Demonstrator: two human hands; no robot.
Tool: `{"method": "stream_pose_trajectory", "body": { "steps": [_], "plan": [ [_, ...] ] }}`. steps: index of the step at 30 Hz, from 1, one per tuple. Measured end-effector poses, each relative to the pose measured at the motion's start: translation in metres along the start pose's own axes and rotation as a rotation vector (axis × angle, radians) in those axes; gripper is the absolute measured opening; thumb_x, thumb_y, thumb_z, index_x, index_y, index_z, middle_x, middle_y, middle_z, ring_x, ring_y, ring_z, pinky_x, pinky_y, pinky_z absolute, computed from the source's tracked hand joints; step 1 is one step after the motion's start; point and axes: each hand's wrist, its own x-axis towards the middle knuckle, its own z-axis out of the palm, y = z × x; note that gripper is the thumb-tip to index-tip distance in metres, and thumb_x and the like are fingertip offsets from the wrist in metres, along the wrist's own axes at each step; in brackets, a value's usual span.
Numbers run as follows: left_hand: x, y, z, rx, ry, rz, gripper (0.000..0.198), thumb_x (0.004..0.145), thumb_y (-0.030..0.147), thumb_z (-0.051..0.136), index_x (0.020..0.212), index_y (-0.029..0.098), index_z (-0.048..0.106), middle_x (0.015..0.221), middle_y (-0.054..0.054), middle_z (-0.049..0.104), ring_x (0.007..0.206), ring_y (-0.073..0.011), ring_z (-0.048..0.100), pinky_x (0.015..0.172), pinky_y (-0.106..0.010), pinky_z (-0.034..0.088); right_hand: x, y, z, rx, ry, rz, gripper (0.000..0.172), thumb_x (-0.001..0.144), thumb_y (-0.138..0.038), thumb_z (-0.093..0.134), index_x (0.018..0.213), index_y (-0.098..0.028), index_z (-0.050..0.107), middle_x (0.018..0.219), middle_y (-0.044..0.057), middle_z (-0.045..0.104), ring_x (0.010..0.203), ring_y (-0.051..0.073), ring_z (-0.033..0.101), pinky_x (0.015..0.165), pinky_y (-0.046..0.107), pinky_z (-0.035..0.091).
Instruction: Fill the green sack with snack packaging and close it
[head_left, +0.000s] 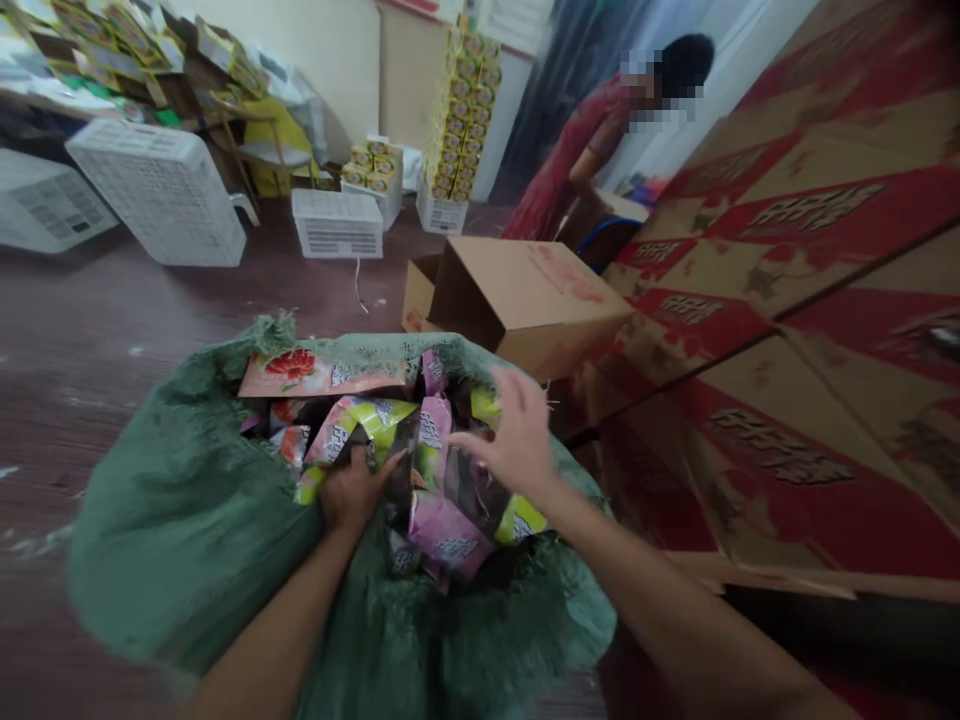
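A big green woven sack [187, 500] stands in front of me with its frayed mouth wide. Shiny snack packets fill it, among them a pink one [450, 535] and a pink-and-green one [360, 425]. A flat orange box [322, 375] with a red picture lies along the far rim. My left hand [352, 490] is down among the packets, thumb stretched away from the fingers, fingertips partly hidden. Over the right side of the sack, my right hand [521, 435] is raised with fingers spread and nothing in it.
Beyond the sack lies an open cardboard carton [555, 290]. Stacked red-and-brown cartons [780, 440] form a wall at right. A person in red [570, 150] bends behind it. White plastic crates [161, 190] and a tall stack of yellow boxes [461, 115] stand at the back.
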Motion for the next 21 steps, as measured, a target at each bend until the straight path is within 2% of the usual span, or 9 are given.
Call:
{"method": "stream_pose_trajectory", "body": {
  "steps": [2,4,5,7,9,11,15,18,21],
  "plan": [
    [-0.001,0.0,-0.002,-0.023,0.012,0.015,0.068,0.08,0.076,0.037,0.106,0.017,0.06,0.069,-0.011,0.069,0.071,-0.0276,0.067,0.054,-0.027,0.031,-0.01,0.03,-0.02,-0.165,0.004,0.238,0.094,0.063,-0.068,0.069,0.134,-0.01,0.045,0.124,0.022,0.052,0.116,0.038,0.047,0.09,0.051,0.043],
    [-0.003,-0.002,-0.005,-0.038,0.005,0.031,0.068,0.08,0.075,0.04,0.108,0.016,0.06,0.07,-0.012,0.069,0.072,-0.0281,0.067,0.056,-0.028,0.034,-0.016,0.062,-0.027,-0.15,-0.159,0.296,0.063,0.074,-0.064,0.059,0.107,-0.011,0.062,0.093,0.014,0.062,0.087,0.028,0.058,0.073,0.038,0.047],
    [-0.004,-0.004,-0.007,-0.042,-0.007,0.037,0.067,0.08,0.073,0.041,0.108,0.015,0.06,0.071,-0.013,0.069,0.072,-0.0281,0.067,0.056,-0.028,0.035,-0.018,0.075,-0.028,-0.13,-0.196,0.257,0.049,0.08,-0.06,0.052,0.088,-0.014,0.065,0.08,0.01,0.061,0.075,0.023,0.057,0.067,0.033,0.045],
    [-0.007,-0.009,-0.01,-0.042,-0.044,0.043,0.062,0.083,0.068,0.042,0.111,0.015,0.059,0.072,-0.013,0.069,0.073,-0.0283,0.068,0.058,-0.029,0.038,-0.016,0.094,-0.032,-0.065,-0.179,0.125,0.045,0.087,-0.052,0.04,0.06,-0.019,0.055,0.064,0.004,0.052,0.061,0.016,0.05,0.059,0.027,0.039],
    [-0.01,-0.014,-0.012,-0.034,-0.088,0.032,0.058,0.084,0.064,0.044,0.114,0.015,0.057,0.074,-0.013,0.07,0.074,-0.029,0.068,0.059,-0.03,0.04,-0.01,0.104,-0.042,0.02,-0.076,0.016,0.049,0.089,-0.052,0.036,0.051,-0.021,0.045,0.059,0.002,0.047,0.057,0.014,0.047,0.057,0.027,0.037],
    [-0.012,-0.017,-0.015,-0.026,-0.121,0.01,0.058,0.083,0.063,0.045,0.116,0.016,0.055,0.077,-0.013,0.07,0.076,-0.0299,0.069,0.06,-0.031,0.043,-0.001,0.107,-0.053,0.138,0.017,-0.017,0.049,0.088,-0.056,0.039,0.055,-0.021,0.049,0.066,0.004,0.053,0.064,0.016,0.052,0.063,0.028,0.041],
    [-0.014,-0.011,-0.023,-0.004,-0.152,-0.025,0.059,0.083,0.064,0.045,0.115,0.016,0.054,0.084,-0.014,0.071,0.08,-0.0321,0.069,0.064,-0.034,0.045,0.025,0.095,-0.053,0.52,0.103,0.133,0.053,0.084,-0.068,0.041,0.074,-0.019,0.059,0.095,0.009,0.065,0.09,0.02,0.058,0.082,0.033,0.045],
    [-0.017,0.005,-0.03,0.025,-0.169,-0.072,0.056,0.083,0.06,0.047,0.117,0.016,0.054,0.083,-0.016,0.071,0.083,-0.0333,0.069,0.066,-0.036,0.046,0.034,0.061,-0.035,0.77,0.072,0.309,0.059,0.083,-0.073,0.036,0.067,-0.019,0.053,0.066,0.003,0.059,0.067,0.016,0.054,0.065,0.028,0.045],
    [-0.026,0.017,-0.028,0.026,-0.156,-0.133,0.044,0.087,0.043,0.048,0.12,0.014,0.055,0.078,-0.016,0.071,0.08,-0.0321,0.069,0.065,-0.035,0.047,0.02,0.013,-0.021,0.799,-0.17,0.068,0.053,0.091,-0.062,0.035,0.061,-0.021,0.047,0.053,-0.002,0.049,0.052,0.012,0.046,0.053,0.023,0.037]
  ]
}}
